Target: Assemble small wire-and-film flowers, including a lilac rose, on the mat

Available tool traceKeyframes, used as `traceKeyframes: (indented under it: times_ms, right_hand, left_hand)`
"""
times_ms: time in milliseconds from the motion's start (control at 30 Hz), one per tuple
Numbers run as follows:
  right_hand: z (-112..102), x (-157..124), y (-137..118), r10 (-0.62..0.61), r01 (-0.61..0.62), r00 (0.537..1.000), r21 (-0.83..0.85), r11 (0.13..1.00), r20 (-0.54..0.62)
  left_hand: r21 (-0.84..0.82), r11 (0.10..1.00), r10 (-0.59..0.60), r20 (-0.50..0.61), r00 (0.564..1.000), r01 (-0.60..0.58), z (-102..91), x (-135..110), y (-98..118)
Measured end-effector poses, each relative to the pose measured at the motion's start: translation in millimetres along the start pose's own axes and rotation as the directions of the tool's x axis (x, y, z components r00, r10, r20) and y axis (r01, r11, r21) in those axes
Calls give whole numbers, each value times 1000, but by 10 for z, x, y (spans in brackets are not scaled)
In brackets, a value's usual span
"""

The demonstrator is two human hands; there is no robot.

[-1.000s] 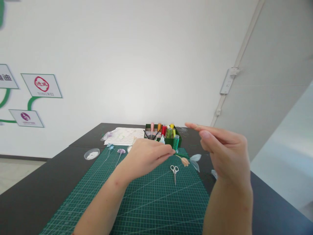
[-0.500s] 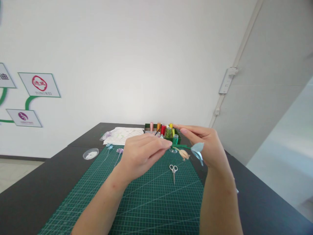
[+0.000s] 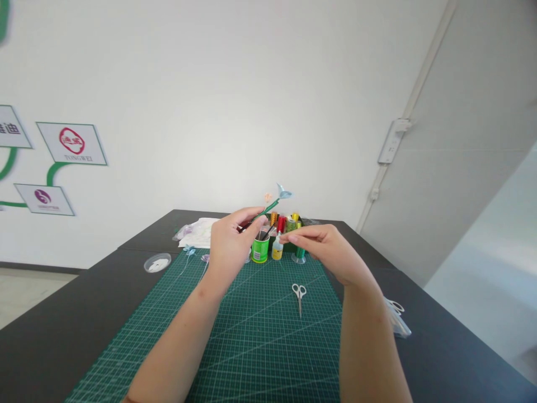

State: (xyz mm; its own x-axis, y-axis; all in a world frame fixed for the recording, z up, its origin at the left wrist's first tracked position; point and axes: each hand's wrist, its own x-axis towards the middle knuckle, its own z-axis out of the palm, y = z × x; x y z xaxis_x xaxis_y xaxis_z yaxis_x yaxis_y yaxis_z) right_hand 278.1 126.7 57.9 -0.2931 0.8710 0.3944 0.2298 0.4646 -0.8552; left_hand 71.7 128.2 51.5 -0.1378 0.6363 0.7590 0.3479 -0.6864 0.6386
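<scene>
My left hand (image 3: 232,240) is closed around a green-wrapped flower stem (image 3: 271,207), raised above the mat and tilted up to the right. At the stem's tip is a pale blue flower (image 3: 284,193), and a small peach flower (image 3: 268,197) shows just left of it. My right hand (image 3: 325,246) hovers lower and to the right, thumb and fingertips pinched together; whether a thin thread lies between them cannot be made out. Below it, small white-handled scissors (image 3: 299,292) lie on the green cutting mat (image 3: 268,336).
Behind my hands stand a green can (image 3: 259,250) holding dark tools, a glue bottle (image 3: 277,248) and a box of thread spools (image 3: 282,224). A clear dish (image 3: 157,263), blue flower (image 3: 189,251) and white paper (image 3: 199,232) lie left. A bag with scissors (image 3: 397,319) lies right.
The flower stem has swung from pointing right to pointing up, and both hands have shifted. My right hand has come down and left, away from the blue flower, with its fingers pinched.
</scene>
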Motion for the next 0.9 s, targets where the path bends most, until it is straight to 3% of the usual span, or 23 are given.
traceKeyframes:
  times_ms: [67,167,333,400,467,600,733,833,900]
  right_hand:
    - [-22,25,28,8,12,984,111,994,-176]
    - [-86,88,126,-4,115,883,207,972,-470]
    - [-182,160,292,-100,46,644,-92,995,-759]
    - [-165,153,286,-177,43,600,-190,981,-780]
    - [-99,128,228,-232,80,633,-236,968,-738]
    - [128,70,48,-242,130,765,-225,966,-597]
    - [347,39,-76,-233,228,910,-54,972,-342]
    - [443,10,-125,-148,162,970,56,985,-191]
    - [470,-27,-157,-116,113,980,-26,993,-159]
  left_hand:
    - [-24,1000,-10,5,1000,10,-4,4,3]
    - [-57,998,-32,16,999,33,-10,2,12]
    - [-164,984,-53,61,997,63,-4,2,20]
    - [-215,974,-55,93,994,75,5,-1,28]
    - [-238,967,-59,125,990,87,14,-3,39]
    - [-263,956,-81,185,979,129,25,2,53]
    - [-272,951,-89,214,973,147,24,10,50]
    - [-285,948,-81,210,974,140,26,3,43]
    - [-298,945,-77,196,978,134,29,-4,36]
